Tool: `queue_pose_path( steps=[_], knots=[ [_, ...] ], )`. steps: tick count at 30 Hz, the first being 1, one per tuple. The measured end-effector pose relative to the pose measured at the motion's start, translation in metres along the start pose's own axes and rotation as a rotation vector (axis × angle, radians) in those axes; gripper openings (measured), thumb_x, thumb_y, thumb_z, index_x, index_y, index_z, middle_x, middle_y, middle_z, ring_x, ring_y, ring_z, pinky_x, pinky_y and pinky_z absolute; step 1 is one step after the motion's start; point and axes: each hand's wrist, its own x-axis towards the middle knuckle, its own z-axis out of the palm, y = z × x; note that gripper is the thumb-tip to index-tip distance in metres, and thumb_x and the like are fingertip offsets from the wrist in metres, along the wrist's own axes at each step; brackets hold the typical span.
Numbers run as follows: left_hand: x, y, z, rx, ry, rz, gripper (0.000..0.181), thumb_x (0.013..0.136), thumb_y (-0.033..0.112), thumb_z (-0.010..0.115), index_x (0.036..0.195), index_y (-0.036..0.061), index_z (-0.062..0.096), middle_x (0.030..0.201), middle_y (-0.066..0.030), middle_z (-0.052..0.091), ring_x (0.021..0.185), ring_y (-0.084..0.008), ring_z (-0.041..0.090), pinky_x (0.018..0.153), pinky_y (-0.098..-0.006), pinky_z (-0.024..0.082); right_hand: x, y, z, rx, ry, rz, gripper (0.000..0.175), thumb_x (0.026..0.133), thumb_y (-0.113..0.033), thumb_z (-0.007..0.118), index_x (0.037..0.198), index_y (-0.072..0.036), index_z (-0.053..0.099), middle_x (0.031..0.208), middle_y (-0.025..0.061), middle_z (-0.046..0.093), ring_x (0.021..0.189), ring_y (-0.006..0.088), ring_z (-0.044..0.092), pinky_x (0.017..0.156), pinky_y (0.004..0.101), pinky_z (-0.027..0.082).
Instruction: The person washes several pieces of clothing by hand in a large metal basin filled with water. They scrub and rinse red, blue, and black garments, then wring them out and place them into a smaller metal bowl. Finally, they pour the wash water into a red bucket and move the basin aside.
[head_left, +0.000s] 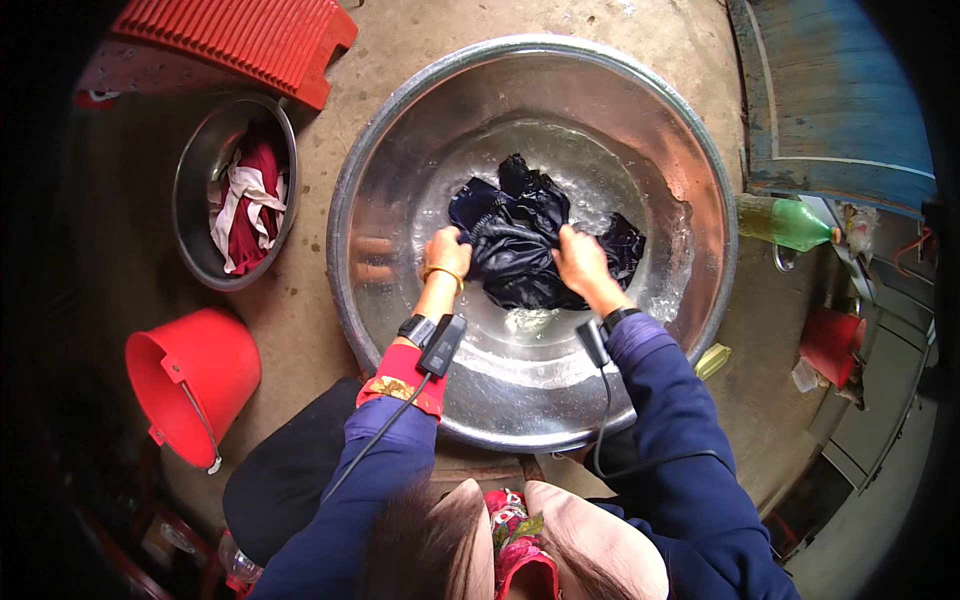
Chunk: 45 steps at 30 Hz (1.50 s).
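A wet, dark garment (525, 240) lies bunched in water in a large round metal basin (390, 360). My left hand (448, 253) is closed on the garment's left part. On its right part, my right hand (581, 259) grips the cloth, with folds drawn between the two hands. Part of the garment spreads beyond my right hand, and another part sticks up towards the far side of the basin. The fingertips of both hands are hidden in the fabric.
At the left, a smaller metal basin (184, 217) holds dark red and pale cloth. A red bucket (225, 367) lies tipped below it, and a red ribbed plastic washboard or stool (247, 37) stands above. Right of the large basin are a green bottle (787, 223) and a blue wooden panel (847, 97).
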Motion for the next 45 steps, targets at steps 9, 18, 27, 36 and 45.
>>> queue_pose_path(
  steps=[9, 18, 27, 36, 45],
  knots=[
    [0.014, 0.069, -0.064, 0.143, 0.275, 0.115, 0.023, 0.093, 0.033, 0.063, 0.109, 0.0166, 0.066, 0.102, -0.0222, 0.07, 0.101, -0.0453, 0.065, 0.081, -0.054, 0.052, 0.01, 0.072, 0.011, -0.098, 0.263, 0.119, 0.033, 0.094, -0.037, 0.062, 0.09, -0.005, 0.063, 0.091, 0.0218, 0.07, 0.085, 0.0405, 0.069, 0.073, 0.0519, 0.055],
    [-0.066, 0.185, -0.196, 0.075, 0.648, 0.703, 0.02, 0.093, 0.032, 0.064, 0.1, 0.0139, 0.067, 0.087, -0.0234, 0.068, 0.089, -0.0459, 0.066, 0.071, -0.0537, 0.051, -0.077, 0.059, -0.144, -0.337, 0.519, 0.015, 0.03, 0.097, -0.037, 0.057, 0.084, -0.009, 0.055, 0.068, 0.0166, 0.068, 0.067, 0.0367, 0.07, 0.058, 0.0473, 0.055],
    [-0.202, 0.315, -0.35, 0.15, 1.033, 1.257, 0.03, 0.098, 0.032, 0.059, 0.109, 0.0057, 0.068, 0.093, -0.0255, 0.068, 0.091, -0.0431, 0.067, 0.074, -0.0457, 0.053, -0.186, 0.046, -0.349, -0.141, 1.178, -0.124, 0.03, 0.1, -0.032, 0.053, 0.084, -0.008, 0.061, 0.07, 0.0207, 0.065, 0.071, 0.0428, 0.067, 0.057, 0.0503, 0.052],
    [-0.267, 0.352, -0.418, 0.262, 1.433, 1.285, 0.022, 0.09, 0.022, 0.068, 0.09, 0.0002, 0.072, 0.076, -0.0227, 0.068, 0.073, -0.0352, 0.066, 0.066, -0.0395, 0.05, -0.271, 0.028, -0.423, 0.514, 1.041, -0.461, 0.033, 0.105, -0.031, 0.053, 0.099, -0.001, 0.067, 0.075, -0.0008, 0.066, 0.069, 0.011, 0.059, 0.062, 0.0296, 0.047],
    [-0.16, 0.174, -0.175, -0.055, 0.242, 0.897, 0.039, 0.085, 0.039, 0.062, 0.074, 0.0019, 0.065, 0.072, -0.0221, 0.062, 0.062, -0.0338, 0.06, 0.062, -0.0442, 0.047, -0.177, 0.068, -0.14, 0.212, 0.225, -0.217, 0.02, 0.092, -0.031, 0.063, 0.091, -0.012, 0.068, 0.086, 0.0162, 0.068, 0.084, 0.0369, 0.066, 0.073, 0.0453, 0.051]
  ],
)
